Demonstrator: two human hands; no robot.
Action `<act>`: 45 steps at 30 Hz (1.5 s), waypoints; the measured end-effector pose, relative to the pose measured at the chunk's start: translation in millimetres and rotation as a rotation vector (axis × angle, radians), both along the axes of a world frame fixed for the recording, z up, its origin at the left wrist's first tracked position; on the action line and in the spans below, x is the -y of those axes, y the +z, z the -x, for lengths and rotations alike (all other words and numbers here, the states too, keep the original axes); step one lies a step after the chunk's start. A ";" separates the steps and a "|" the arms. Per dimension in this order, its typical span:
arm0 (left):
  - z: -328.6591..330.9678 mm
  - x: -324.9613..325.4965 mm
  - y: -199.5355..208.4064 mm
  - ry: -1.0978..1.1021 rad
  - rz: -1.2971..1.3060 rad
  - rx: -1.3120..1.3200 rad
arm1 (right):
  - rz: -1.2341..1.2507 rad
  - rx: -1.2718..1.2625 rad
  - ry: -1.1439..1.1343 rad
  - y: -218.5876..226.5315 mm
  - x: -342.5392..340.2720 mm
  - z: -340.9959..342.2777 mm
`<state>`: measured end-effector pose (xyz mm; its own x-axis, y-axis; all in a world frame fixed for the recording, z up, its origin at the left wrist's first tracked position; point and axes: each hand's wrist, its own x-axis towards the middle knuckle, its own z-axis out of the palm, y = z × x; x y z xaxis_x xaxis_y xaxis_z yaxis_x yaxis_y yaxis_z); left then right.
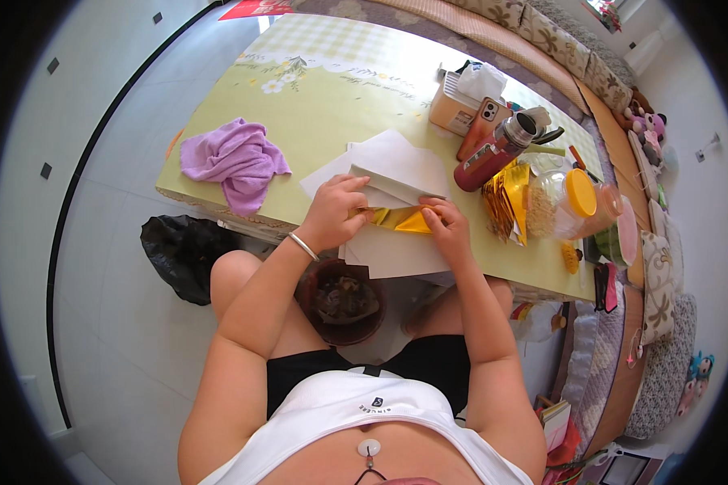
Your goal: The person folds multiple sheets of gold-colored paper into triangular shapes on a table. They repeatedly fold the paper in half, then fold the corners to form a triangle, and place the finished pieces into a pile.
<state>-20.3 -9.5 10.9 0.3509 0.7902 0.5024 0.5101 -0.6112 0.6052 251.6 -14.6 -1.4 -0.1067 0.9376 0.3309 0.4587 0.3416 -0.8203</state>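
Observation:
Both my hands hold a strip of shiny gold foil paper (411, 221), partly folded, over white paper sheets (396, 250) near the table's front edge. My left hand (334, 212) is closed on the strip's left end, with a white bangle on the wrist. At the other end, my right hand (448, 225) pinches the foil between thumb and fingers. Just beyond the fingers a sheet of white paper (404, 174) stands partly raised. To the right lies a stack of gold foil sheets (505, 198).
A purple towel (236, 162) lies on the table's left. A dark red thermos (493, 152), orange phone (484, 128), tissue box (455, 105) and yellow-lidded jar (560, 198) crowd the right side. Below the edge are a waste bin (344, 307) and black plastic bag (188, 255).

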 end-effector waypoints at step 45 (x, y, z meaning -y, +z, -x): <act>-12.0 -6.2 -8.4 -0.042 0.031 0.050 | 0.040 -0.118 -0.026 -10.9 1.1 -22.1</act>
<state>-8.3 -3.3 2.5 0.3593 0.7906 0.4959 0.4530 -0.6123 0.6479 273.7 -15.7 -12.4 -0.0442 0.9524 0.3015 0.3663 0.2962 -0.8821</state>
